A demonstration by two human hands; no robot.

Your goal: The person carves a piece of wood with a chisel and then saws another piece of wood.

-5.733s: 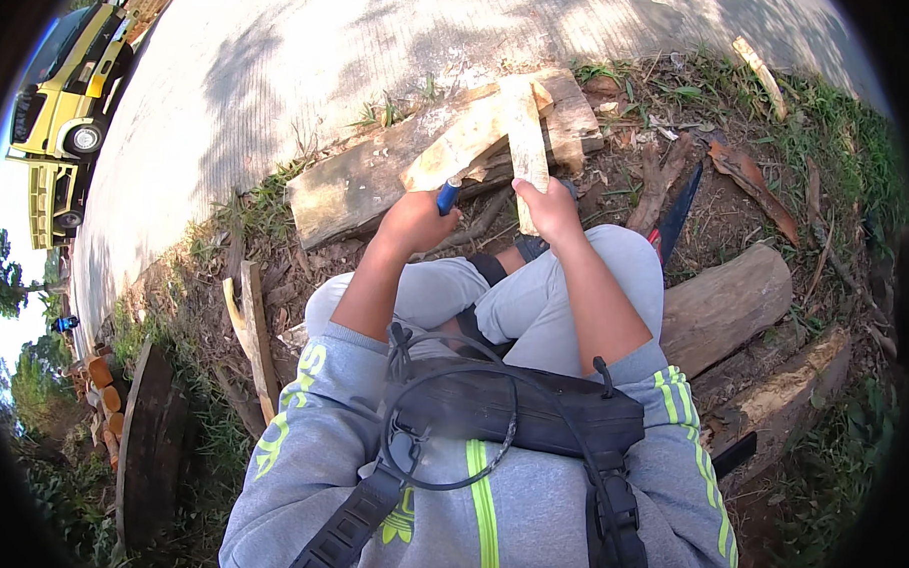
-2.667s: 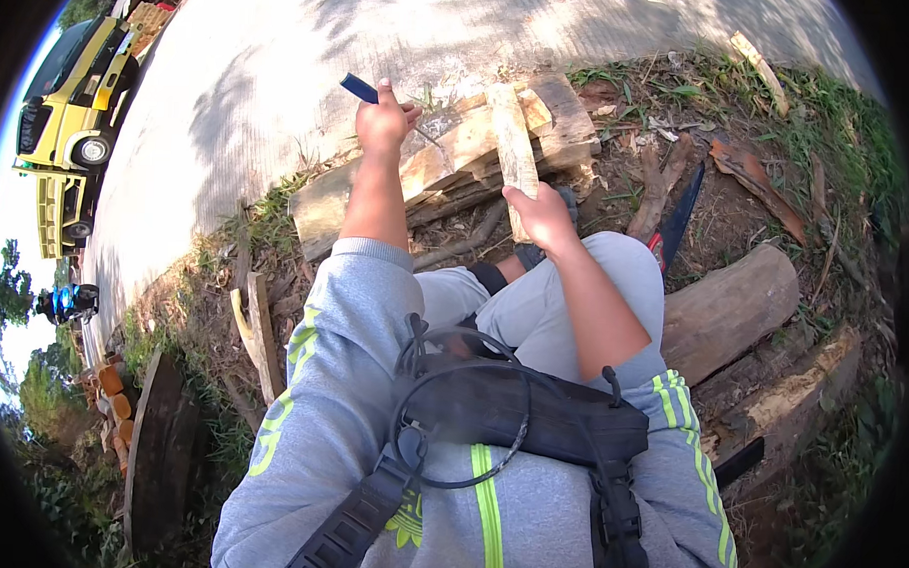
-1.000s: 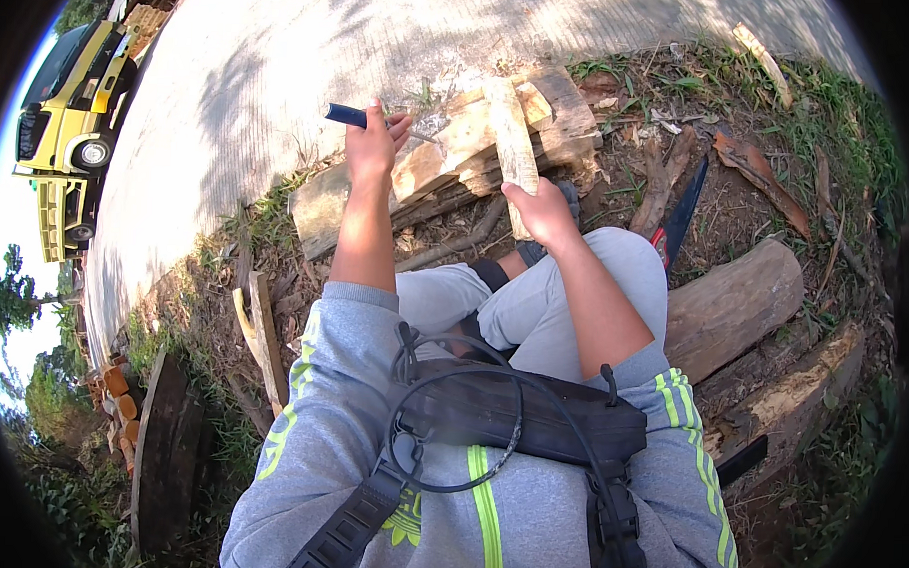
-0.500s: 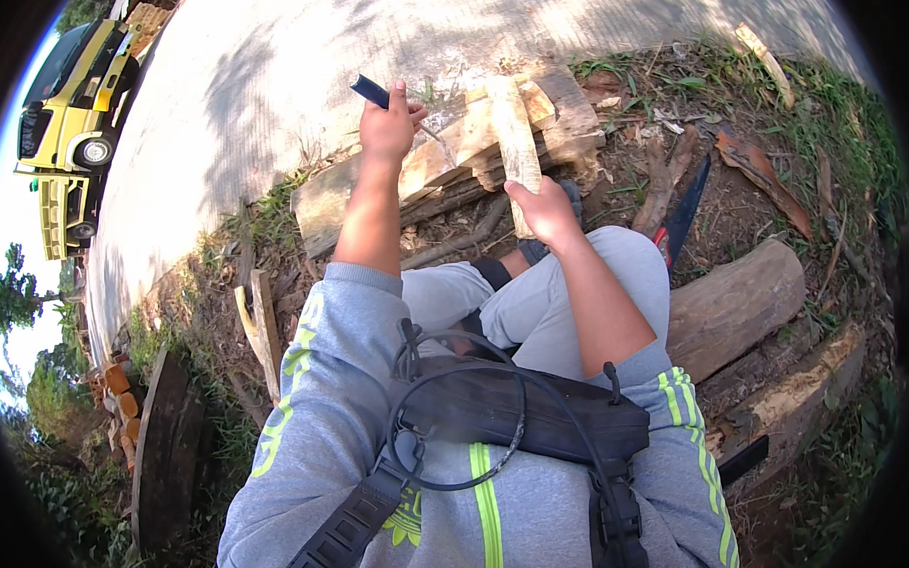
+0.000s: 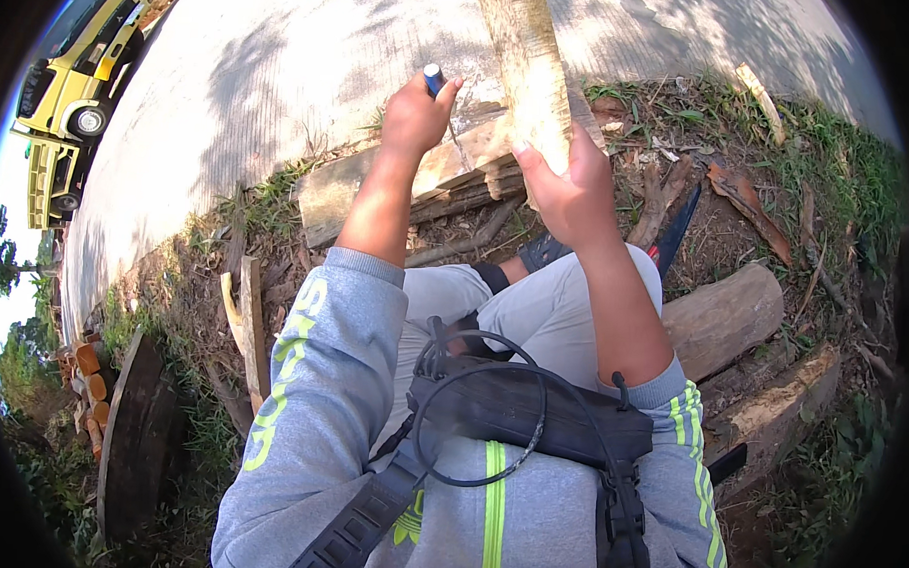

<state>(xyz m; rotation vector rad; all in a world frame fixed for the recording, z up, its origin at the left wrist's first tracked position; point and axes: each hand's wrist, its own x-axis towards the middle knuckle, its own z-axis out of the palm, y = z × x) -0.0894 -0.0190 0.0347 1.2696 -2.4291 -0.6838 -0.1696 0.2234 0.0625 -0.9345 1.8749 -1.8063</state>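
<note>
My left hand (image 5: 416, 117) is closed around the blue handle (image 5: 434, 76) of a tool. Its thin metal shaft or blade slants down over a thick wooden block (image 5: 438, 178), and I cannot make out whether the tip touches the wood. In my right hand (image 5: 576, 196) is a long pale strip of wood (image 5: 532, 71), gripped at its near end. The strip is held up above the block, its far end running out of the top of the view. The thumb lies along one side of it.
To the right lie a saw (image 5: 683, 222) with a dark blade, a split log (image 5: 729, 319) and a curl of bark (image 5: 748, 204). Wooden slats (image 5: 253, 327) lean at the left. Paved road (image 5: 312, 59) stretches beyond, with a yellow truck (image 5: 81, 76) at the far left.
My right hand has lifted the wood strip up off the block, toward the camera. My left hand has shifted slightly right with the blue-handled tool, whose handle now stands more upright.
</note>
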